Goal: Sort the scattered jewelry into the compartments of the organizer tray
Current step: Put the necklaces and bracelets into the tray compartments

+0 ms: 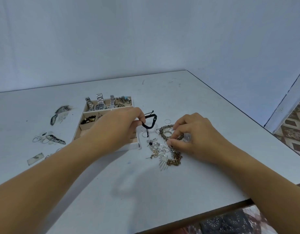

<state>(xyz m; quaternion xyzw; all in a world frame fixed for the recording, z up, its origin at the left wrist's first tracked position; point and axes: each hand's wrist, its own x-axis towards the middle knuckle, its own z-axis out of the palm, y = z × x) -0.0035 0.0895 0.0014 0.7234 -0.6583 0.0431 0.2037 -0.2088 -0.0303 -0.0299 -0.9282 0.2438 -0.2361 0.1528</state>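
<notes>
The left forearm hides the near compartments of the organizer tray point(91, 112), so what they hold cannot be told. The tangled pile of small silver pieces point(157, 149) just right of the tray is too fine to sort out. The left hand point(122, 125), fingers curled, pinches a black cord bracelet point(150, 121) by the tray's right edge. The right hand point(195, 137), knuckles up over the table point(188, 92), pinches a brown bead chain point(177, 157) in the pile.

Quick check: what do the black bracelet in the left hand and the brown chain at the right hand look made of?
Black bracelet: matte braided cord, judging by its knotted weave and loose string ends. Brown chain: glossy brownish links or beads, perhaps metal or stone; too small to tell.
</notes>
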